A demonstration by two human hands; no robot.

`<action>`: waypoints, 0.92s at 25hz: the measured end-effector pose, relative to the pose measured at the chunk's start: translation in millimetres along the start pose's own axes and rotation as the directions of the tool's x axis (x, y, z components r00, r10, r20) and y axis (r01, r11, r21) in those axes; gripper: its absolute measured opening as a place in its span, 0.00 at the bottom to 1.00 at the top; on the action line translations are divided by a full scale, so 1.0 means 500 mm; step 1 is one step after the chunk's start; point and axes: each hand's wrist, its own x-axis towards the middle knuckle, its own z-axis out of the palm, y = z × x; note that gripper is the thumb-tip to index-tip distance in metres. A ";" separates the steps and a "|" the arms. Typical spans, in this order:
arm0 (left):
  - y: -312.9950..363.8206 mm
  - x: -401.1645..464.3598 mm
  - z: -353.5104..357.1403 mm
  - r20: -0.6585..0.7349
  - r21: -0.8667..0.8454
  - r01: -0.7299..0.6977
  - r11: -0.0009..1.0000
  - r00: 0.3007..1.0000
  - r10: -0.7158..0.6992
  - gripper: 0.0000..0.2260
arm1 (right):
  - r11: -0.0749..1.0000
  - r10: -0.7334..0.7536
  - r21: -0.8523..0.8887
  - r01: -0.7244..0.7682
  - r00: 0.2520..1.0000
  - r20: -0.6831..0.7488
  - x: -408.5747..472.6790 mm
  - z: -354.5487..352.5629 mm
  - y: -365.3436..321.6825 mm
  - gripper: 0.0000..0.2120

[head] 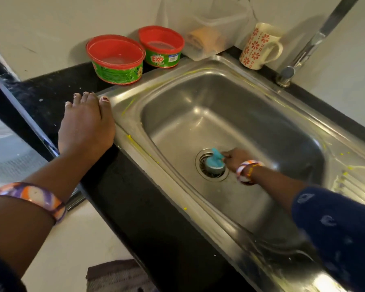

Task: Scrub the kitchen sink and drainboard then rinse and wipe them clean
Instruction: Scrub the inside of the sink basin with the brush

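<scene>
Sink (251, 114) holds a blue scrubber (216, 158) on the drain strainer (211, 167), pinched in the grip of the right hand (236, 160), which lies just right of it. Left hand (86, 123) rests flat, fingers straight, on the black worktop (135, 207) at the sink's left rim, near two red tubs (116, 59).

left wrist: swirled orange-purple-white bangle (32, 197) | right: matching bangle (246, 170), navy patterned sleeve (333, 224)
</scene>
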 end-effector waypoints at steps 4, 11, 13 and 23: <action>-0.002 0.002 0.001 -0.005 -0.005 0.006 1.000 1.000 -0.006 0.22 | 0.988 -0.153 -0.024 0.152 0.988 -0.015 -0.080 0.032 -0.087 0.17; -0.002 0.002 0.003 0.003 0.037 0.002 0.999 1.000 -0.002 0.22 | 0.922 -0.386 -0.084 0.378 0.916 -0.109 0.031 0.031 -0.176 0.21; -0.004 0.002 0.003 0.006 0.050 -0.012 0.999 1.000 0.011 0.22 | 0.959 -0.283 -0.045 0.280 0.944 -0.172 0.120 -0.004 -0.181 0.20; -0.010 0.006 0.009 0.066 0.123 -0.027 0.992 0.998 0.019 0.24 | 0.910 0.234 -0.394 -0.127 0.943 0.237 0.069 -0.113 0.083 0.22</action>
